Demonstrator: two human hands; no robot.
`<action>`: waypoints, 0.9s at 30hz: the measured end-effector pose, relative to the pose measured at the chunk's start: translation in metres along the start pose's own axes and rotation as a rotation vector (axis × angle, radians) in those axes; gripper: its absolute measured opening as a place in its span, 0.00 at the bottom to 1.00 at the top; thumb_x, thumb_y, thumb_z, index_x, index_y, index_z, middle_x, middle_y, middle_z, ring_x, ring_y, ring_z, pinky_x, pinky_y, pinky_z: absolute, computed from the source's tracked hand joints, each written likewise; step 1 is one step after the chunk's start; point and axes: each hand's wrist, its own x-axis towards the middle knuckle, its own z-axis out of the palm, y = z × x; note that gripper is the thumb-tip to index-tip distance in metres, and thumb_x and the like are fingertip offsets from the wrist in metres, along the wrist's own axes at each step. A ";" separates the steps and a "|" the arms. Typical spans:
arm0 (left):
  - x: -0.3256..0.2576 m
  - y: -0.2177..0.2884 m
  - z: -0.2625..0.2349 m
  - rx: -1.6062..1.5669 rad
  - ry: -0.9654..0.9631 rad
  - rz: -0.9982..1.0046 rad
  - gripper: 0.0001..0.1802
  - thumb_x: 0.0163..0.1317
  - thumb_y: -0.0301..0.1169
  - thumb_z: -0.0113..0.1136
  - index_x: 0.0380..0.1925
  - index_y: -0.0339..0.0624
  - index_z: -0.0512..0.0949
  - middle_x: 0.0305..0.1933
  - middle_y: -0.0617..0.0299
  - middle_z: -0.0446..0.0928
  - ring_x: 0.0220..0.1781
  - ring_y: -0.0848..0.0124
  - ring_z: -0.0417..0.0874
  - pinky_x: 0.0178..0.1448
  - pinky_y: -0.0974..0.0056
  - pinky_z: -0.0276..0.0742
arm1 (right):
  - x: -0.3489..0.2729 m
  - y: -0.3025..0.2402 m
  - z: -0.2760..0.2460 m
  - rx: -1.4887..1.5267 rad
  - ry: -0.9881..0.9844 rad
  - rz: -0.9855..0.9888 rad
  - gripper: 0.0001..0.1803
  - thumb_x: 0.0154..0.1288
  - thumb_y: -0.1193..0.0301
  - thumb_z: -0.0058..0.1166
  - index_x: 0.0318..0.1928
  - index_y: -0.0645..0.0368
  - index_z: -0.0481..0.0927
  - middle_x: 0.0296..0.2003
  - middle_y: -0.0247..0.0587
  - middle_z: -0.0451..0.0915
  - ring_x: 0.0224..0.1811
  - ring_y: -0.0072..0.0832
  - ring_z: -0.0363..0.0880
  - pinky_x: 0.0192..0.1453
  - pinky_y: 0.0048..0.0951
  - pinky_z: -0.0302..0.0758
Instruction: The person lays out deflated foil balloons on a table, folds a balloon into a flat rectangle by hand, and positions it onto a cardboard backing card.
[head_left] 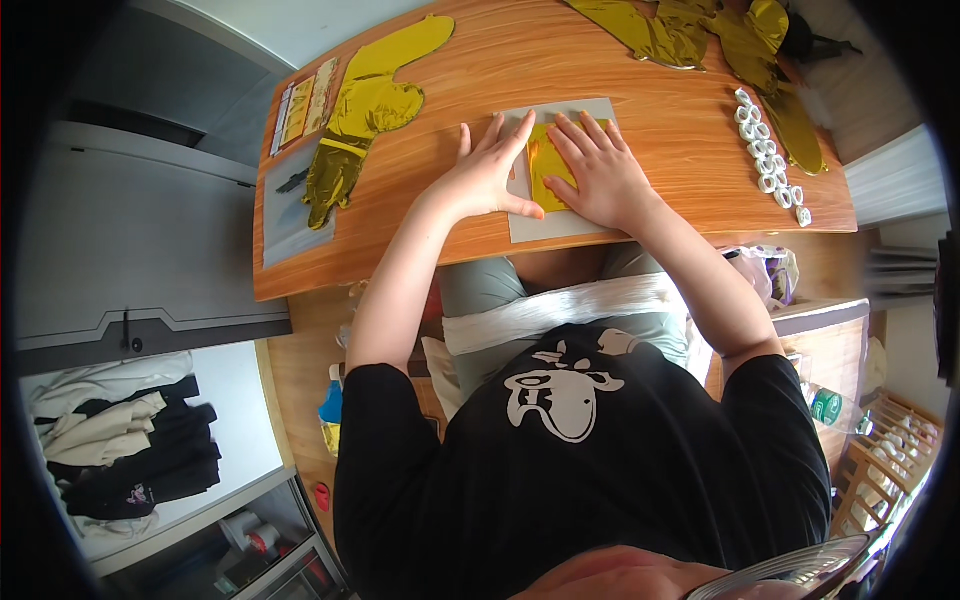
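Observation:
A folded piece of shiny gold foil (541,178) lies on a grey rectangular board (560,226) near the table's front edge. My right hand (605,178) rests flat on the foil with its fingers spread, covering much of it. At the foil's left side is my left hand (482,178), open, its fingers stretched away from me. The thumb of that hand reaches over the board toward the foil's near left corner. Neither hand grips anything.
A flat gold foil balloon (372,105) lies on the wooden table (470,75) at left, partly over a clear plastic sheet (290,215). More gold foil balloons (675,38) spread across the far right. Small white rolls (765,160) stand in rows near the right edge.

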 end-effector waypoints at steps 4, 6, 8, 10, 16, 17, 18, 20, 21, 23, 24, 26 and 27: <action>-0.012 -0.001 -0.007 -0.038 0.068 -0.016 0.79 0.39 0.68 0.76 0.83 0.54 0.38 0.85 0.47 0.50 0.87 0.49 0.43 0.83 0.31 0.23 | 0.002 -0.002 -0.001 0.013 -0.009 -0.006 0.41 0.76 0.44 0.45 0.78 0.56 0.61 0.79 0.47 0.59 0.83 0.50 0.52 0.84 0.54 0.48; -0.026 -0.001 -0.019 -0.040 0.093 -0.031 0.76 0.41 0.66 0.77 0.83 0.55 0.40 0.85 0.48 0.51 0.87 0.50 0.45 0.83 0.31 0.25 | 0.002 -0.001 -0.001 0.017 0.001 0.001 0.40 0.76 0.45 0.45 0.78 0.58 0.62 0.79 0.48 0.59 0.82 0.50 0.52 0.84 0.55 0.48; -0.050 -0.010 -0.034 -0.026 0.134 -0.118 0.64 0.50 0.58 0.77 0.82 0.54 0.51 0.84 0.51 0.54 0.86 0.54 0.50 0.84 0.32 0.28 | 0.002 -0.001 0.000 0.011 0.004 0.001 0.40 0.76 0.45 0.45 0.77 0.58 0.62 0.79 0.48 0.59 0.82 0.50 0.52 0.84 0.55 0.48; -0.085 -0.041 -0.042 -0.056 0.368 -0.135 0.49 0.58 0.48 0.76 0.77 0.51 0.64 0.81 0.53 0.62 0.84 0.57 0.58 0.84 0.33 0.31 | 0.002 0.000 0.000 0.003 0.009 0.000 0.40 0.76 0.46 0.45 0.77 0.59 0.62 0.79 0.48 0.59 0.82 0.50 0.52 0.84 0.55 0.48; -0.244 -0.170 -0.052 0.216 1.069 -0.875 0.22 0.69 0.46 0.64 0.56 0.46 0.85 0.62 0.55 0.83 0.63 0.55 0.82 0.69 0.53 0.73 | 0.003 -0.004 -0.004 0.028 -0.030 -0.007 0.39 0.76 0.48 0.45 0.77 0.60 0.63 0.79 0.47 0.58 0.83 0.49 0.51 0.84 0.55 0.47; -0.260 -0.187 -0.045 0.238 1.079 -0.892 0.22 0.69 0.46 0.64 0.56 0.46 0.85 0.62 0.55 0.83 0.63 0.55 0.82 0.69 0.53 0.73 | 0.004 -0.005 -0.007 0.027 -0.040 -0.004 0.39 0.75 0.48 0.46 0.76 0.60 0.63 0.79 0.47 0.58 0.83 0.50 0.51 0.84 0.55 0.47; -0.273 -0.201 -0.041 0.267 1.034 -0.955 0.24 0.67 0.49 0.66 0.55 0.46 0.86 0.61 0.54 0.83 0.63 0.55 0.82 0.69 0.54 0.73 | 0.004 -0.005 -0.010 0.032 -0.037 -0.006 0.38 0.75 0.49 0.47 0.76 0.59 0.63 0.79 0.47 0.59 0.83 0.50 0.51 0.84 0.55 0.47; -0.292 -0.220 -0.037 0.283 0.925 -1.037 0.31 0.62 0.57 0.68 0.54 0.45 0.87 0.61 0.52 0.83 0.63 0.54 0.82 0.68 0.55 0.74 | 0.003 -0.003 -0.007 0.056 -0.013 -0.007 0.39 0.74 0.50 0.50 0.77 0.58 0.63 0.79 0.46 0.59 0.82 0.50 0.51 0.84 0.55 0.47; -0.293 -0.223 -0.032 0.160 0.922 -1.001 0.31 0.62 0.56 0.69 0.53 0.43 0.87 0.60 0.50 0.83 0.63 0.54 0.82 0.68 0.56 0.75 | 0.003 -0.003 -0.007 0.062 -0.005 -0.018 0.39 0.74 0.50 0.50 0.77 0.58 0.63 0.79 0.46 0.59 0.82 0.50 0.51 0.84 0.55 0.47; -0.292 -0.228 -0.025 0.079 0.903 -0.975 0.29 0.62 0.54 0.69 0.52 0.42 0.88 0.59 0.51 0.84 0.62 0.54 0.83 0.67 0.57 0.75 | 0.002 -0.003 -0.010 0.026 -0.047 0.005 0.39 0.75 0.50 0.50 0.77 0.57 0.62 0.79 0.46 0.59 0.83 0.49 0.51 0.85 0.55 0.46; -0.291 -0.228 -0.024 0.083 0.908 -0.978 0.29 0.62 0.54 0.69 0.52 0.42 0.88 0.59 0.51 0.84 0.62 0.54 0.83 0.67 0.57 0.75 | 0.002 -0.004 -0.008 0.023 -0.047 0.015 0.39 0.75 0.49 0.50 0.78 0.57 0.61 0.79 0.46 0.58 0.83 0.48 0.50 0.85 0.54 0.46; -0.287 -0.226 -0.023 0.118 0.911 -1.019 0.27 0.63 0.52 0.68 0.50 0.42 0.88 0.57 0.53 0.85 0.62 0.57 0.83 0.65 0.58 0.76 | 0.004 -0.004 -0.009 0.021 -0.057 0.015 0.39 0.75 0.49 0.49 0.78 0.57 0.61 0.79 0.45 0.58 0.83 0.48 0.50 0.85 0.54 0.45; -0.286 -0.224 -0.024 0.119 0.915 -1.021 0.27 0.63 0.52 0.68 0.50 0.42 0.88 0.57 0.53 0.85 0.62 0.57 0.83 0.65 0.58 0.76 | 0.004 -0.004 -0.010 0.017 -0.073 0.022 0.39 0.75 0.49 0.49 0.78 0.57 0.61 0.79 0.45 0.58 0.83 0.48 0.50 0.85 0.54 0.45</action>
